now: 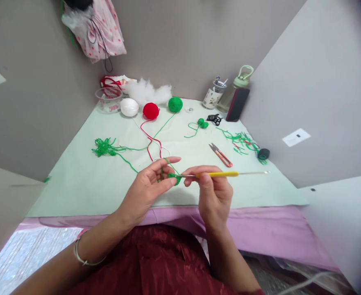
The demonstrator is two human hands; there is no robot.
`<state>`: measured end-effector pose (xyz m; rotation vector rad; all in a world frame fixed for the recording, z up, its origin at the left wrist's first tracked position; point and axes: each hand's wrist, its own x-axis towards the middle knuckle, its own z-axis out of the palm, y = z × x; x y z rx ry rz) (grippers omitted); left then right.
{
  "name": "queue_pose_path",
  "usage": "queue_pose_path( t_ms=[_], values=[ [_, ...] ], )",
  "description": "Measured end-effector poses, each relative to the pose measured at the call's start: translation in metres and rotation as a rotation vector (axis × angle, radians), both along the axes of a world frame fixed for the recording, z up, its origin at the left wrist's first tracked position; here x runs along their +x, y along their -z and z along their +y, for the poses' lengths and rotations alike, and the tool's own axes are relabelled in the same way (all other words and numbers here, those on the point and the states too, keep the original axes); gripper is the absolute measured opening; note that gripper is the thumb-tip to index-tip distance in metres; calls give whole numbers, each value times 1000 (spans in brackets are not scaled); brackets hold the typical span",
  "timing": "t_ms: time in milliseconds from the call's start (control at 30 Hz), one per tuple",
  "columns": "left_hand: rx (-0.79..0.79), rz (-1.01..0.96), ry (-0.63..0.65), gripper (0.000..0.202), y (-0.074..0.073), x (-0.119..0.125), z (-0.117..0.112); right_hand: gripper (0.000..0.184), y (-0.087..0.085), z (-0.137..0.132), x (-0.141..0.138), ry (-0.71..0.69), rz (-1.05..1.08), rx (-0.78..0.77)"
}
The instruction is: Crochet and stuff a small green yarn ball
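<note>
My left hand [151,182] pinches a small green crochet piece [175,178] between thumb and fingers. A strand of green yarn runs up over its raised index finger. My right hand [212,186] grips a crochet hook [221,174] by its yellow handle. One metal end of the hook reaches the green piece; the other end points right. Whether the tip sits inside a loop is too small to tell. Green yarn leads back to a green yarn ball [175,104] and to a loose green tangle [104,147] at left.
A red yarn ball [151,111] and a white ball [129,107] lie at the back near fluffy stuffing [149,92] and a clear tub [109,100]. Orange thread snips [221,155], green yarn scraps [243,141], a phone [238,105] and a bottle [229,96] are on the right.
</note>
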<state>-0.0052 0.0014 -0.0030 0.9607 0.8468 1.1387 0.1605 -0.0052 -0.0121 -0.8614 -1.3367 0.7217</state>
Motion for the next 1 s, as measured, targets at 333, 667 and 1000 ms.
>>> queue_pose_path(
  t_ms=[333,667,1000],
  values=[
    [-177,-153,49,54,2,4,-1,31,19,-5,-6,295,-540,446],
    [-66,-160,34,42,-1,3,-2,16,6,5,-8,-19,-45,113],
    [-287,-353,117,34,0,2,10,19,9,2,-2,191,-171,189]
  ],
)
